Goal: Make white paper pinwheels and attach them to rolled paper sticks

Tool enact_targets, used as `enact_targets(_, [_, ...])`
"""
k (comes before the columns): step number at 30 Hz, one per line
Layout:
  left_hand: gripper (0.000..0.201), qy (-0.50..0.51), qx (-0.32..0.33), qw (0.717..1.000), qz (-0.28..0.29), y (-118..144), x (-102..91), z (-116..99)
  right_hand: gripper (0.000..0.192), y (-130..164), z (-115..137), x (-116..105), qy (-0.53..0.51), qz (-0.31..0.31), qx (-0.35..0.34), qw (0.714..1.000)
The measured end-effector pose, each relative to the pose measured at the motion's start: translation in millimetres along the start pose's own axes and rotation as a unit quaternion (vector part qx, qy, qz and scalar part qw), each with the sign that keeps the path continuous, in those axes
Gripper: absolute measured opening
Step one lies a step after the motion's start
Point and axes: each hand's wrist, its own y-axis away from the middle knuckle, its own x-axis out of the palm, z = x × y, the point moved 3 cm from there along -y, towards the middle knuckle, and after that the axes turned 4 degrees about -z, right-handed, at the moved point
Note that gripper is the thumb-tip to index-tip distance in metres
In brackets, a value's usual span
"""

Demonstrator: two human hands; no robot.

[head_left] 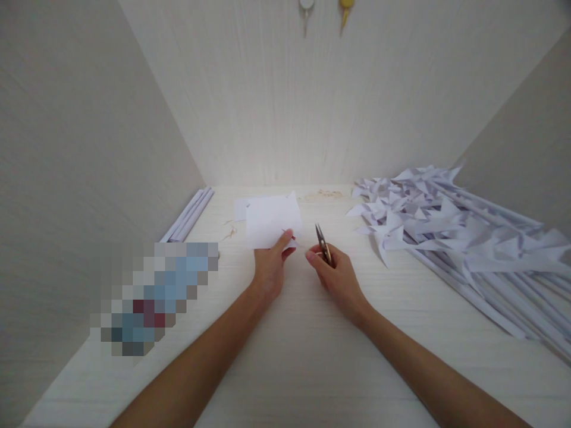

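My left hand [272, 267] is closed on the lower right corner of a white paper sheet [271, 221], thumb on top. A small dark mark or thin piece shows by the thumb; I cannot make out what it is. To the right, my right hand [333, 270] is wrapped around small thread snips [322, 239], their blades pointing up and away from me. Its thumb and forefinger are pinched close to the sheet's corner, with a thin pale strand apparently between the two hands. Another paper piece [239, 209] lies partly under the sheet.
Many white paper pinwheels [410, 208] with rolled sticks are piled at right. Rolled paper tubes [190, 214] lie at left, beyond a blurred-out object [169, 291]. Small brownish scraps [330, 194] dot the table's back. Walls rise on three sides; two hanging items [345, 12] are above.
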Motion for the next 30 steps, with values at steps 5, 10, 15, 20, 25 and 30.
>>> enact_targets(5, [0.027,-0.037,-0.037,0.997,0.053,10,5.3,9,0.023,-3,-3,-2,-0.038,-0.030,0.012,0.999])
enact_targets(10, [0.026,-0.030,-0.027,0.999,0.028,1,1.1,5,0.024,-7,-7,-10,-0.022,-0.045,-0.016,0.999])
enact_targets(15, [0.022,-0.044,-0.040,0.997,0.046,-14,-5.7,-4,0.027,-16,-9,-16,-0.053,-0.040,-0.005,0.998])
enact_targets(20, [0.022,-0.096,-0.103,0.978,0.156,-14,-4.3,-3,0.033,-22,-5,-22,-0.182,-0.092,0.036,0.978])
enact_targets(25, [0.023,-0.147,-0.094,0.971,0.163,-12,-5.3,0,0.037,-22,1,-26,-0.234,-0.146,0.035,0.961])
enact_targets(30, [0.022,-0.110,-0.057,0.985,0.120,-6,-2.8,5,0.032,-14,-3,-17,-0.139,-0.126,0.038,0.981])
